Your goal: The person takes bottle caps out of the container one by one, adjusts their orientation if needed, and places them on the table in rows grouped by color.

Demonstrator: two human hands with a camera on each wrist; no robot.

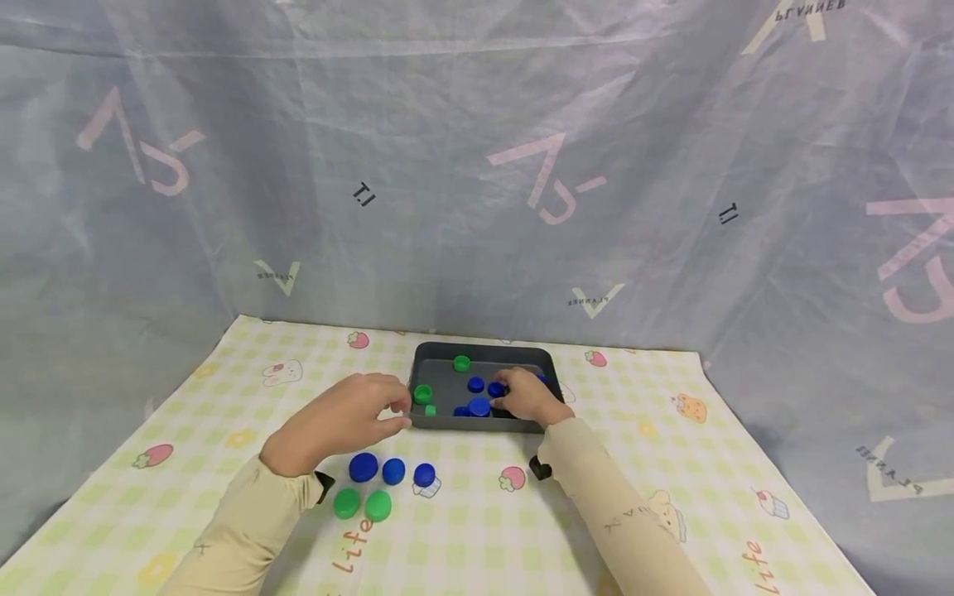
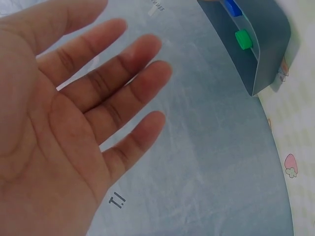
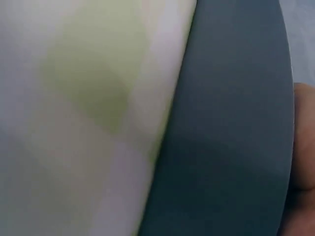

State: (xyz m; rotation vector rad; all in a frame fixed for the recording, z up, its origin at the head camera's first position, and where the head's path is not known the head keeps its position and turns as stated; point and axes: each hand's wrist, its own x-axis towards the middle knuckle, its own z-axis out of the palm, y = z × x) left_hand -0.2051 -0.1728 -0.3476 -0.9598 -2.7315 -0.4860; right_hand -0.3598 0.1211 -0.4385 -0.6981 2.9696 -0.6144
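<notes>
In the head view my right hand (image 1: 527, 397) reaches over the near wall of a dark grey tray (image 1: 477, 423), its thumb and fingers pinching a blue bottle cap (image 1: 495, 388). Other blue caps lie close by, among them a larger one (image 1: 479, 406) and a smaller one (image 1: 475, 384). The tray wall hides most of this hand in the right wrist view. My left hand (image 1: 346, 418) hovers by the tray's left end, holding nothing. In the left wrist view its palm and spread, slightly bent fingers (image 2: 142, 54) show.
Green caps (image 1: 422, 394) sit along the tray's left side, another (image 1: 461, 363) near its back. On the checked tablecloth in front lie blue caps (image 1: 363, 468) in a row, with green caps (image 1: 378, 506) below them. A grey curtain (image 1: 462, 207) hangs behind the table.
</notes>
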